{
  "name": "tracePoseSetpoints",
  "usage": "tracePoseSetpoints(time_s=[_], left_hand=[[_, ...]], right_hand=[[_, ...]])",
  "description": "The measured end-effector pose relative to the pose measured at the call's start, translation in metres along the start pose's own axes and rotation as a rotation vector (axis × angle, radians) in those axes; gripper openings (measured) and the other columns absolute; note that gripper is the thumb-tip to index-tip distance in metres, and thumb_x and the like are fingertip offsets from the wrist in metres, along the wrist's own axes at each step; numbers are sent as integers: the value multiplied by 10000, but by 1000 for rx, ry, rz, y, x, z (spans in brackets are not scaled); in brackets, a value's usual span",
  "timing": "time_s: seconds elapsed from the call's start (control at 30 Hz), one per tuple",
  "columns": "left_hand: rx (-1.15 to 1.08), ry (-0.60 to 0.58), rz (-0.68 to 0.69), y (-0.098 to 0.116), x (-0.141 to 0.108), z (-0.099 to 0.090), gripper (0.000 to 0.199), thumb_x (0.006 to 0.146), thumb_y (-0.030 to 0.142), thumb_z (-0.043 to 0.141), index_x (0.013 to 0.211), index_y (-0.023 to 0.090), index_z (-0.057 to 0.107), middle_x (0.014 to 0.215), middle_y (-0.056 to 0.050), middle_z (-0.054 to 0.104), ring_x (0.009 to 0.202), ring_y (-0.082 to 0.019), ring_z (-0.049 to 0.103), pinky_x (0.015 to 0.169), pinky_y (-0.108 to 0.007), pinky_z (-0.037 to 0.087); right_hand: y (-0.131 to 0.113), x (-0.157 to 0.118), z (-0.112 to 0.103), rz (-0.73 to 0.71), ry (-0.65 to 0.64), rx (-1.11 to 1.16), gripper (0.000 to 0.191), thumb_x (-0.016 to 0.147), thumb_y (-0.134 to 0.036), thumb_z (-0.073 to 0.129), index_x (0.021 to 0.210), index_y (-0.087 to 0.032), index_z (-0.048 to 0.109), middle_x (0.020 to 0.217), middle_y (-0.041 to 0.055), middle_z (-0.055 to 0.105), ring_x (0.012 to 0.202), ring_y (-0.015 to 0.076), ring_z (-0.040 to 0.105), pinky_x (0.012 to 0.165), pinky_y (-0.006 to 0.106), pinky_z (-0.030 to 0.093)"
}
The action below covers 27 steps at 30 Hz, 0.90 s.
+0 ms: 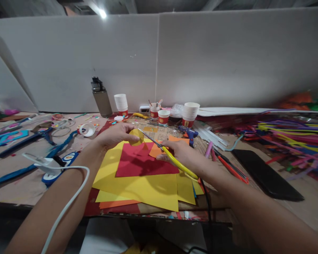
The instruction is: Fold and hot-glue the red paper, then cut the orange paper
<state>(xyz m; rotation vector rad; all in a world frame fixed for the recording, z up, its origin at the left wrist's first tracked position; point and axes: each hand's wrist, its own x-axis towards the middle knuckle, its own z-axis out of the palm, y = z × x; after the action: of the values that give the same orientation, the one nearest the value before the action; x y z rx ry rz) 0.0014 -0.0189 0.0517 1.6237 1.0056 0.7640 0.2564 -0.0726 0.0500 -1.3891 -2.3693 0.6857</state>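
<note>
My left hand [118, 135] pinches a small rounded piece of yellow paper [136, 137] above the stacked sheets. In my right hand [178, 152] is a pair of scissors with yellow handles [178, 163], the metal blades pointing left and up to the edge of that yellow piece. Whether the blades touch it I cannot tell. Beneath both hands lies a red sheet [135, 165] on top of larger yellow sheets [143, 188]. An orange paper piece [155, 151] sits close by the scissors' pivot, partly behind my right hand.
Behind stand a bottle [102, 100], stacked paper cups [190, 113] and a blue glue gun [188, 134]. To the right are a black phone-like slab [266, 174] and a pile of coloured pipe cleaners [288, 141]. A white cable [66, 208] crosses my left forearm.
</note>
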Motion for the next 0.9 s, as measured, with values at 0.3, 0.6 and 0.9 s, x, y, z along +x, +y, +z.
tracePoseSetpoints(time_s=[0.3, 0.6, 0.9], left_hand=[[122, 104, 95, -15, 7, -19, 142, 643, 249, 779, 733, 149, 733, 742, -60, 721, 684, -145, 635, 679, -249, 463], [50, 205, 141, -20, 11, -20, 176, 628, 265, 792, 721, 143, 707, 696, -41, 686, 598, -107, 574, 567, -222, 406], [-223, 344, 46, -31, 23, -14, 330, 517, 251, 850, 774, 124, 684, 710, -26, 644, 561, -79, 523, 444, -174, 374]], right_hand=[[3, -1, 3, 69, -33, -13, 418, 823, -602, 570, 889, -199, 655, 833, 56, 677, 713, 192, 600, 596, 268, 381], [4, -5, 9, 63, -140, -75, 425, 791, -598, 605, 916, -200, 684, 816, 70, 687, 689, 202, 607, 577, 275, 382], [4, -15, 26, -187, -167, -224, 372, 741, -525, 712, 973, -238, 675, 924, 59, 642, 739, 187, 588, 569, 254, 345]])
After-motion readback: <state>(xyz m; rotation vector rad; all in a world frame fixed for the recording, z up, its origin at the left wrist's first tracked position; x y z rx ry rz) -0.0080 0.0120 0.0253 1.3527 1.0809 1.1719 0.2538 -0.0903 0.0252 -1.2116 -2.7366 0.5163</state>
